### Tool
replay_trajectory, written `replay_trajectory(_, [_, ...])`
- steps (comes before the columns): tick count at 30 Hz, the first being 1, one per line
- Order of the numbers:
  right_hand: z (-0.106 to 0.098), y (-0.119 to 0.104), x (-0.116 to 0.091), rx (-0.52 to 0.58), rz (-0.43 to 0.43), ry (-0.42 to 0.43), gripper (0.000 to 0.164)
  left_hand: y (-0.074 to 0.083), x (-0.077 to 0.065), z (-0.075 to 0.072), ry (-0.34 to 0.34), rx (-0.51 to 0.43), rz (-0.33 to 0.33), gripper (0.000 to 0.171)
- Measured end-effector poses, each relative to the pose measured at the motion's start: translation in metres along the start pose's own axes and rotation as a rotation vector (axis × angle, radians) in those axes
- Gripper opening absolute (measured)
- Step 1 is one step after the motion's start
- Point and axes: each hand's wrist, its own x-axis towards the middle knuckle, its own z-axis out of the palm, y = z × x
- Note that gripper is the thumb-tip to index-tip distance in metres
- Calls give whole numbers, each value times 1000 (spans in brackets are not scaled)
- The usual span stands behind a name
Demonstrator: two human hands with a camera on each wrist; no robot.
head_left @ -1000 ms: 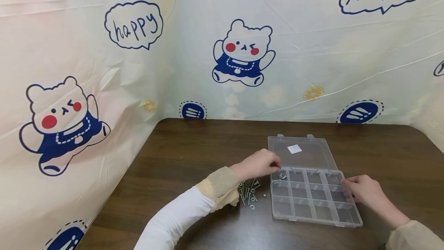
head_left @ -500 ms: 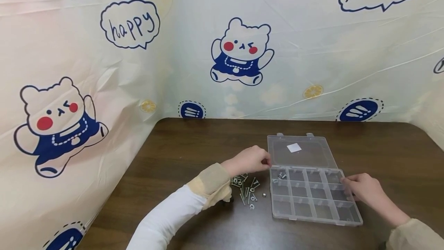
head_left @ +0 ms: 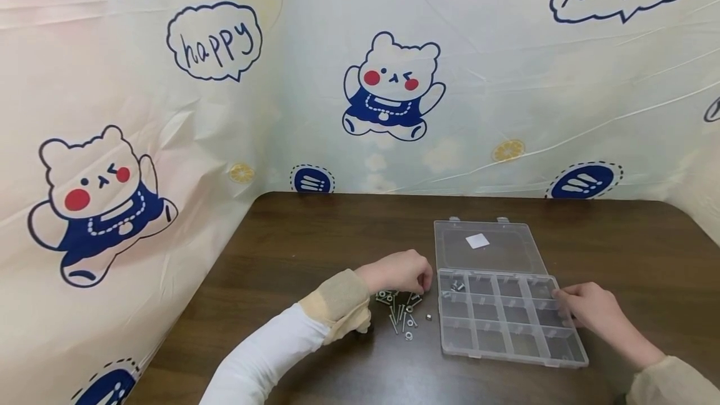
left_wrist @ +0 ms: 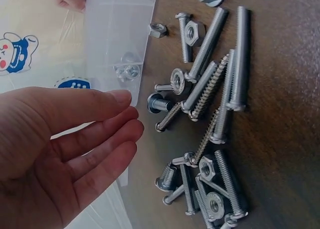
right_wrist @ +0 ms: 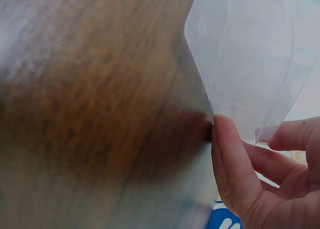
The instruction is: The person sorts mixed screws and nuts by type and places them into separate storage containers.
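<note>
My left hand (head_left: 396, 272) hovers just above the loose bolts (head_left: 398, 317) beside the box. Its fingers are loosely bent with nothing between them, as the left wrist view shows. Several silver bolts, screws (left_wrist: 210, 86) and nuts (left_wrist: 195, 34) lie scattered there. A clear plastic compartment box (head_left: 489, 330) stands with its lid (head_left: 506, 255) laid back. In its back-left compartment lie a few small bolts (head_left: 457, 286). My right hand (head_left: 593, 308) grips the box's right side wall, thumb at the top edge and fingers (right_wrist: 232, 159) against the outside.
The brown wooden table (head_left: 315, 230) carries everything. One nut (head_left: 429, 317) lies apart, between the pile and the box. A white square label (head_left: 477, 240) sits on the lid. A printed cloth (head_left: 484, 80) hangs behind and at the left.
My left hand has drawn back leftward from the box's back-left compartment to above the bolts, and dropped a little lower. The right hand and the box stay where they were.
</note>
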Motion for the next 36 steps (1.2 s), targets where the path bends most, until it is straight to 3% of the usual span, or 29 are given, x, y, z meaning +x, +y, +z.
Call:
replay_trajectory(24, [2, -3, -2, -29, -12, 16, 43, 5, -1, 13, -14, 134, -2, 14])
replay_trajectory(36, [1, -3, -3, -28, -14, 17, 43, 7, 1, 12, -24, 88, 13, 18])
